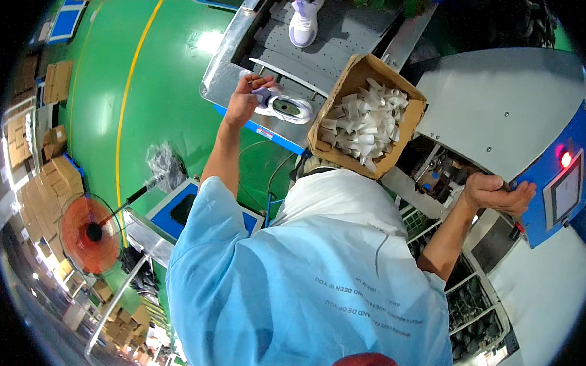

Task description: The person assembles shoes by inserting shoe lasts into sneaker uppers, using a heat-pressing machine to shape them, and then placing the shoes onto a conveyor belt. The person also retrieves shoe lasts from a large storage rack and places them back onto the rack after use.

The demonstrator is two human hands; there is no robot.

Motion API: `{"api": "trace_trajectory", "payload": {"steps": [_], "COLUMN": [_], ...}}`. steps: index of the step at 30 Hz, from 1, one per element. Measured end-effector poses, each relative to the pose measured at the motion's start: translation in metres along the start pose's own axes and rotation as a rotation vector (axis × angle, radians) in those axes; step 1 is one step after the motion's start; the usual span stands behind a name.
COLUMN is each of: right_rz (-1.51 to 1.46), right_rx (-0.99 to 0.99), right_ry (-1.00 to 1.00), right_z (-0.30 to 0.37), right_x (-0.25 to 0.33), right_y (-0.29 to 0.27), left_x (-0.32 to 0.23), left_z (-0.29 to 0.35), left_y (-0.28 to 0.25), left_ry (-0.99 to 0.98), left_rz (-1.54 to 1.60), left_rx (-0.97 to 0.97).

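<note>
My left hand (247, 97) is at the near end of a grey conveyor bed (338, 38), its fingers extended and a little apart. Right beside it lies a white and lilac sneaker (301, 110) with its opening facing up; whether the fingertips touch it I cannot tell. On my right, my right hand (498, 194) has its fingers curled next to a blue machine panel (546, 187). A small dark piece shows between thumb and fingers, too little of it to name. Farther up the bed stands another white and lilac sneaker (304, 28).
A cardboard box (321, 128) full of crumpled white paper pieces sits before my waist. The grey machine (499, 94) on the right has an opening with metal parts and a lit red button (566, 158). An orange fan (89, 233) and stacked cartons (51, 185) stand left on the green floor.
</note>
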State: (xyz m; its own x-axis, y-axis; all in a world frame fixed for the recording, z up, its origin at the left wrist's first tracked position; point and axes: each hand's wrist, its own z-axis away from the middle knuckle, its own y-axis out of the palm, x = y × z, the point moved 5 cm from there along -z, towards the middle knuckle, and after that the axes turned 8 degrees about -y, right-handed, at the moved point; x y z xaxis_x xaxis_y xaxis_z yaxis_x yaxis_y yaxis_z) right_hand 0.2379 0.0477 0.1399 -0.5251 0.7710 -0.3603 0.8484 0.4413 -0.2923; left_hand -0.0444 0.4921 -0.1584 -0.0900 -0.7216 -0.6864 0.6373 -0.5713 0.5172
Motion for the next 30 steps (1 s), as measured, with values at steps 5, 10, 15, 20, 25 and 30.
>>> {"api": "trace_trajectory", "payload": {"steps": [5,10,15,20,25,30], "right_rz": [-0.007,0.008,0.146,0.160,0.192,0.118], "right_rx": [0.050,0.058,0.170,0.141,0.154,0.110], "right_ry": [0.039,0.010,-0.031,0.041,-0.097,-0.006], "right_z": [0.013,0.011,0.011,0.023,0.012,0.002], "right_x": [-0.009,-0.010,-0.006,-0.016,-0.008,-0.005], "right_y": [0.009,0.014,0.007,0.008,0.011,0.013], "left_x": [-0.051,-0.105,-0.071,-0.035,-0.016,-0.006], "left_z": [-0.018,-0.068,-0.172,-0.288,-0.291,-0.282], "left_y": [-0.025,-0.020,0.002,0.071,0.101,-0.001], "left_ry": [0.036,0.028,0.021,0.105,0.252,-0.003], "left_rz": [-0.221,-0.498,-0.936,-0.864,-0.668,-0.304], "left_rx": [0.051,-0.086,-0.332,-0.558,-1.049,-0.457]}}
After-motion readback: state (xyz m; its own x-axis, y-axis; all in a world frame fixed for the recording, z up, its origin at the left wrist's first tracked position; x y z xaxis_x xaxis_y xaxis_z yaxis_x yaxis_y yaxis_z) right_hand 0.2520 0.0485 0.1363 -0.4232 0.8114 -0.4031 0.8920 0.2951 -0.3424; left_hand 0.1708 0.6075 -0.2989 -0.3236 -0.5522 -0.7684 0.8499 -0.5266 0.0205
